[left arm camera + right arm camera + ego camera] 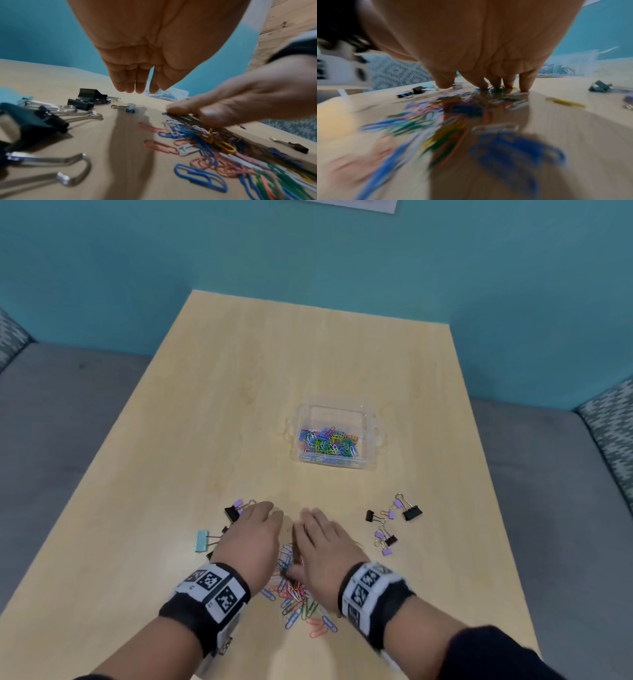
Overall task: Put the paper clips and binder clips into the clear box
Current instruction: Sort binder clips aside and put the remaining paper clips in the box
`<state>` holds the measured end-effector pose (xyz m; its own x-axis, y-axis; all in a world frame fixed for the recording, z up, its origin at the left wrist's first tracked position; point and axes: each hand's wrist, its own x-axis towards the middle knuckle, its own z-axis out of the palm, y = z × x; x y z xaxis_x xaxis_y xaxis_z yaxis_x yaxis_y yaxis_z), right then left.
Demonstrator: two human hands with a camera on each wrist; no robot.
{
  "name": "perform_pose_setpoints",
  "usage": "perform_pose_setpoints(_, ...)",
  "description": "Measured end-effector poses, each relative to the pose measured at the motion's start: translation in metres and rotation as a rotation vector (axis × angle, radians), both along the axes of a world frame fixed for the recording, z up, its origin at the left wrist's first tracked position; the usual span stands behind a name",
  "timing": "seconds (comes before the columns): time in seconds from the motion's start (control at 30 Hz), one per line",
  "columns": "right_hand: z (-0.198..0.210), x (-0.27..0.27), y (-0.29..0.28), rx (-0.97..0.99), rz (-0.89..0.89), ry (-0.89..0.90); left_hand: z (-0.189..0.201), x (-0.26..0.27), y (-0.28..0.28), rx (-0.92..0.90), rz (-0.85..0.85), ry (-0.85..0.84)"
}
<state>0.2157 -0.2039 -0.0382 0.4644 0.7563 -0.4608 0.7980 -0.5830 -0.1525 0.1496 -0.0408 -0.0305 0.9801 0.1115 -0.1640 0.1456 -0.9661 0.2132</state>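
Fingers [481,84] of right hand [322,546] touch paper clips [298,601].

bare light wood table [239,405] around the clear plastic box [337,436]; binder clip clusters near-left [233,513] and near-right [390,520] of it.

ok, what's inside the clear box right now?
The clear box holds a heap of coloured paper clips across its floor. No binder clips show on top; anything buried under the heap is covered and cannot be seen.
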Motion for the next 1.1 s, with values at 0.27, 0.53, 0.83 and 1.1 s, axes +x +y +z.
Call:
perform_pose_setpoints(0.27, 0.033, -0.019, -0.068, 0.306, -0.216, 0.119, 0.005, -0.015, -0.008, -0.158, 0.034, -0.045)
perform_pose_setpoints(0.53, 0.026, -0.020, -0.101, 0.317, -0.266, 0.084, 0.001, -0.075, -0.031, -0.165, 0.011, -0.054)
perform_pose_setpoints(0.83, 0.007, -0.032, -0.076, 0.371, -0.146, -0.039, -0.013, -0.058, -0.042, -0.064, -0.118, 0.025)
perform_pose_setpoints(1.1, 0.009, -0.053, -0.071, 0.266, -0.058, -0.188, -0.015, -0.076, -0.048, -0.032, -0.142, -0.001)
